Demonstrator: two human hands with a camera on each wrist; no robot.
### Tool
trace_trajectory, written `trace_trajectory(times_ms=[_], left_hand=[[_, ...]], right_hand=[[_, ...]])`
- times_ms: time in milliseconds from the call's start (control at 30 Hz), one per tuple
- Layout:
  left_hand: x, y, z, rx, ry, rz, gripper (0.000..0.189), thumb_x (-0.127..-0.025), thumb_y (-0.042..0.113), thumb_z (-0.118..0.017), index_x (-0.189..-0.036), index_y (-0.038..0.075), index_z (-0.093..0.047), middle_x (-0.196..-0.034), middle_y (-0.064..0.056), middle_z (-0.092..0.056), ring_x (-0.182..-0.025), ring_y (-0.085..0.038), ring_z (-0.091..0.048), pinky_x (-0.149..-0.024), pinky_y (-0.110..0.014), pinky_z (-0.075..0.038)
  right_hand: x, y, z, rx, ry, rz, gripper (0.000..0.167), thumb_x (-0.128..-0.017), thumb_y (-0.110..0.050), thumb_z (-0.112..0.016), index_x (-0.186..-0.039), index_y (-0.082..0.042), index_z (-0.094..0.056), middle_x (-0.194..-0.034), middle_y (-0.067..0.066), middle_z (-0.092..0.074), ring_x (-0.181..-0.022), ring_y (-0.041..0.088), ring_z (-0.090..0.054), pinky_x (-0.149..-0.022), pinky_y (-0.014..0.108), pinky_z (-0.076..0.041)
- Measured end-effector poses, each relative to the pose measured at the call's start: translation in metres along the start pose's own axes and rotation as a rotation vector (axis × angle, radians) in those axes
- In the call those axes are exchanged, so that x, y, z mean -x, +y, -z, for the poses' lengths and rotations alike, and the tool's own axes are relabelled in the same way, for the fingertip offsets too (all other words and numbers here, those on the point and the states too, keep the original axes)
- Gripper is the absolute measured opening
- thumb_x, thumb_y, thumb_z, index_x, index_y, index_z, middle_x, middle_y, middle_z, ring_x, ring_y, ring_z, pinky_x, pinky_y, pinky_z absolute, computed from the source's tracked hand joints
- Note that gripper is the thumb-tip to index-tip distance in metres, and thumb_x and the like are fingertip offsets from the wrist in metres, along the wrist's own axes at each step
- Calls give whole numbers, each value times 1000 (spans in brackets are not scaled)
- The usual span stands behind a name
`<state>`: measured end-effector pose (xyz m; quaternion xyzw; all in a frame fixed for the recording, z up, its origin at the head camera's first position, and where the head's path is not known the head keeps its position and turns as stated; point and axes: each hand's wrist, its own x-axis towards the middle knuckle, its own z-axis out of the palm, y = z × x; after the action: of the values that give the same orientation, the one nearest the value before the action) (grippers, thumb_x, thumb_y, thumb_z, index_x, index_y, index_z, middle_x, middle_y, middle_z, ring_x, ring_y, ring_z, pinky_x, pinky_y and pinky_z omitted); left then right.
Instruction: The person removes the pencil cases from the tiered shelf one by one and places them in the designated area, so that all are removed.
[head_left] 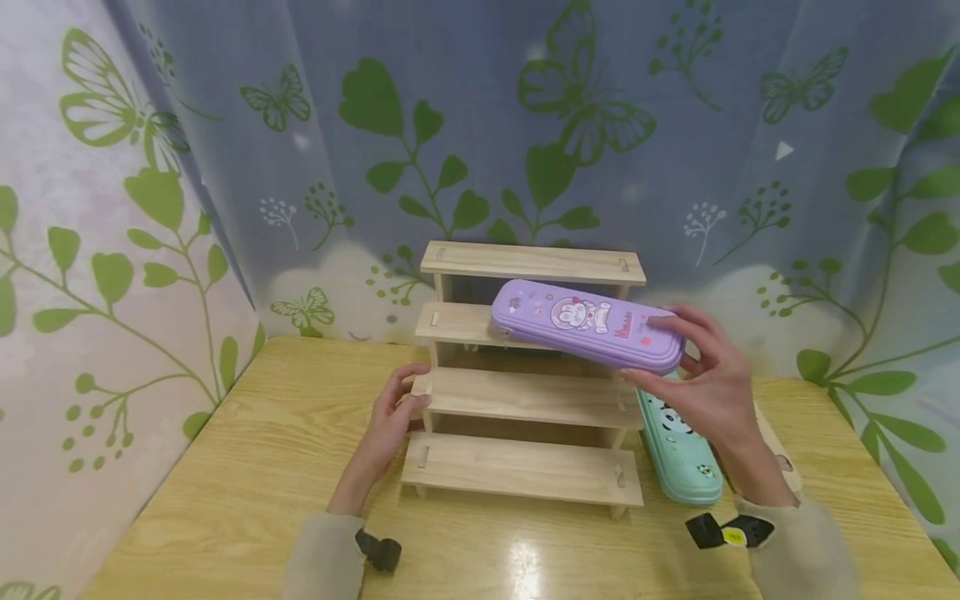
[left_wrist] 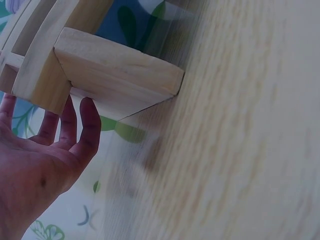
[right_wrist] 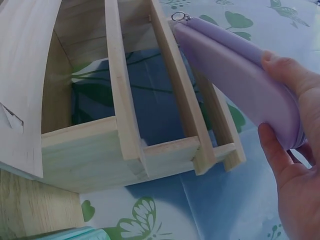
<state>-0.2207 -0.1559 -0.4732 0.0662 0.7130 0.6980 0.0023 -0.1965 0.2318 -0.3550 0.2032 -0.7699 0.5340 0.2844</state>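
A purple pencil case (head_left: 585, 325) with a cartoon rabbit on its lid is held by its right end in my right hand (head_left: 708, 375), thumb below and fingers above. It hangs tilted in front of the upper tiers of a stepped wooden display rack (head_left: 517, 471). In the right wrist view, a zip pull shows at the far end of the purple case (right_wrist: 235, 75). My left hand (head_left: 392, 408) grips the left end of the rack's second tier from the bottom. The left wrist view has those fingers (left_wrist: 90, 125) against the wooden end (left_wrist: 115, 70).
A mint-green pencil case (head_left: 682, 458) with a panda lies on the table (head_left: 300, 467), right of the rack. Beside it is a beige item (head_left: 783, 462), partly hidden by my right arm. A patterned curtain (head_left: 480, 125) hangs behind the rack.
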Motion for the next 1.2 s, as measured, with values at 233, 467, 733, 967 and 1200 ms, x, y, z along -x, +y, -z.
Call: trace_trajectory(times_ms=[233,467,733,967,1200], left_hand=[[0,-1,1,-3,-5,0,42,-101,14,-53,-143,18,-49,-134,-19,-52,-108,-24,-60,-87,-41,-55],[-1,-2,0,3,-3,0,42,-101,13,-52,-142,18,-48,-132,-16,-53,-106,-23,-61,-85,-40,-56],[0,-1,0,5,5,5,42,-101,13,-52,-142,20,-49,-131,-14,-53,-106,-24,-61,-84,-39,-55],[-1,-1,-1,8,3,2,42,-101,12,-52,-142,18,-49,-131,-18,-53,-105,-23,-61,-85,-40,-56],[-1,0,-1,16,5,6,42,-100,11,-52,-142,17,-49,-132,-18,-52,-105,-23,-61,-86,-42,-56]], right_hand=[[10,-5,14,-112,60,-5,66,-59,30,-80,-121,15,-65,-140,7,-54,-120,16,-57,-90,15,-54],[18,-6,27,-330,100,52,69,-56,40,-71,-121,22,-60,-137,13,-54,-116,18,-60,-88,18,-56],[25,-7,41,-406,171,101,69,-53,45,-65,-120,27,-56,-136,21,-54,-118,23,-60,-91,22,-55],[31,-8,52,-466,222,89,70,-54,47,-61,-121,29,-54,-138,23,-54,-121,25,-60,-93,25,-54],[35,-9,60,-492,264,67,71,-54,49,-57,-122,30,-53,-138,22,-53,-121,26,-60,-93,26,-54]])
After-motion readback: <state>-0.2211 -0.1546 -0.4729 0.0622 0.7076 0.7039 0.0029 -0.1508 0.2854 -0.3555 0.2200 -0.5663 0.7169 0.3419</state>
